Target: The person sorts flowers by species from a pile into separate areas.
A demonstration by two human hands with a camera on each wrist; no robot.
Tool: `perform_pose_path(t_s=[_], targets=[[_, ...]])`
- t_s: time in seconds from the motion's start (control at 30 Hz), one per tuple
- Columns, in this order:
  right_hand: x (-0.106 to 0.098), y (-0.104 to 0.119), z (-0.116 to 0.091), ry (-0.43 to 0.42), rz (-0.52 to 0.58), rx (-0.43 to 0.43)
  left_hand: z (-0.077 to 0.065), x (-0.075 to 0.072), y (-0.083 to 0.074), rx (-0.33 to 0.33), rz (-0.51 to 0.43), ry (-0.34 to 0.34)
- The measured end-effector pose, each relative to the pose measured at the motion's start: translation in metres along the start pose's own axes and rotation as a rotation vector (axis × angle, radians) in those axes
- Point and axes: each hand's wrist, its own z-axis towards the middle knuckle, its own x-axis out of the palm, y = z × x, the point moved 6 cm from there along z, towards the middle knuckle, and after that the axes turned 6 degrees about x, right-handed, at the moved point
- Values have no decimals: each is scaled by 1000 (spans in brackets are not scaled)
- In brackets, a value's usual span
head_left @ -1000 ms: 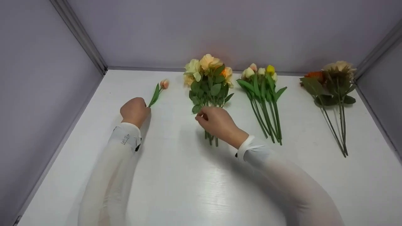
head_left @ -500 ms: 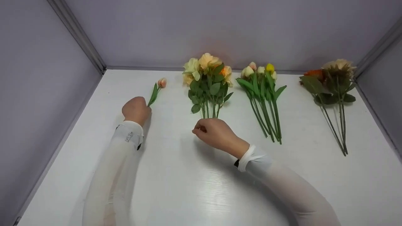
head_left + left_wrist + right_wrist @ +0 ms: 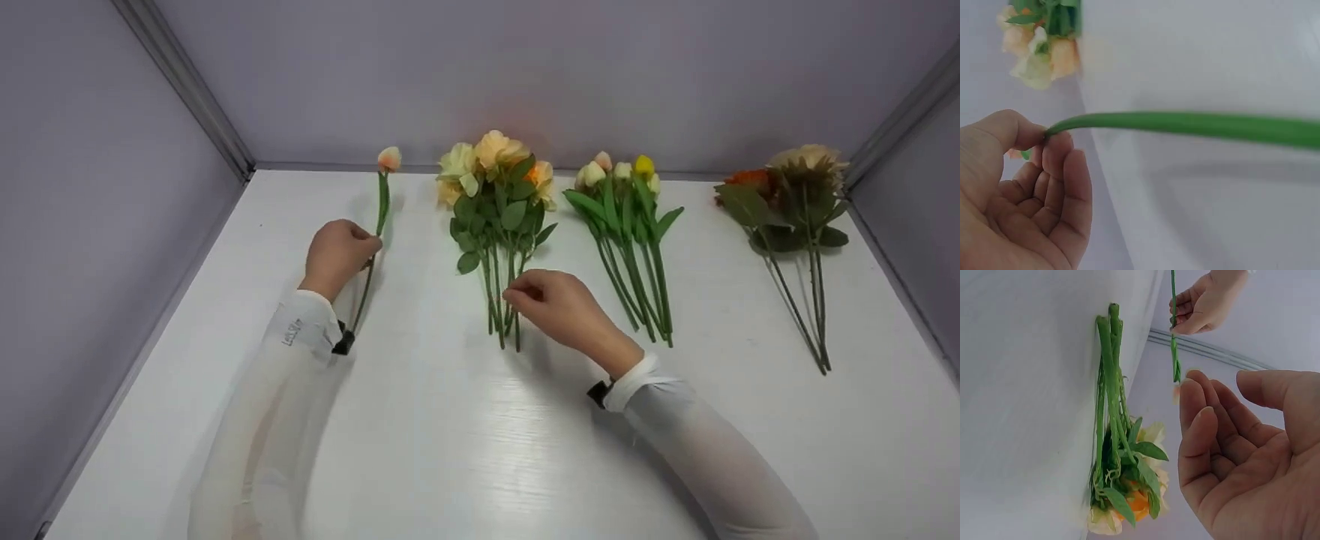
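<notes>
My left hand (image 3: 339,255) pinches a pink tulip (image 3: 383,199) by its stem, between thumb and index finger. The bloom points toward the back wall, and the stem runs down past the wrist. In the left wrist view, the green stem (image 3: 1185,124) stretches right from the fingertips. My right hand (image 3: 562,309) hovers beside the lower stems of a rose bunch (image 3: 501,202). Its fingers (image 3: 1199,433) are loosely curled, with the thumb apart and nothing held. The right wrist view also shows the rose stems (image 3: 1107,377) lying on the table.
Right of the roses lies a bunch of tulips (image 3: 626,232), white, pink and yellow. Farther right are several long-stemmed flowers (image 3: 806,195), orange and cream. The white table (image 3: 450,450) meets grey walls (image 3: 525,67) at the back and sides.
The left hand has lifted the tulip and turned it more upright, so more stem shows below the hand. The right hand moved toward me, then rightward, uncovering the rose stems.
</notes>
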Motion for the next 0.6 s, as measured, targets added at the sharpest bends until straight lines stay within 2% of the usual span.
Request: perform_pose_path(t_s=[0.2,0.4,0.5,0.6], targets=[[-25,-17,-8,-50,102,47,-11,35,-50,70,-355,108],[-43,-28,-9,-52,219,78,-24,74,-97,157,-632,161],[-53,-32,-10,-65,239,95,-29,93,-116,183,-740,178],[-60,-35,-11,-79,263,115,-32,111,-132,198,-809,189]])
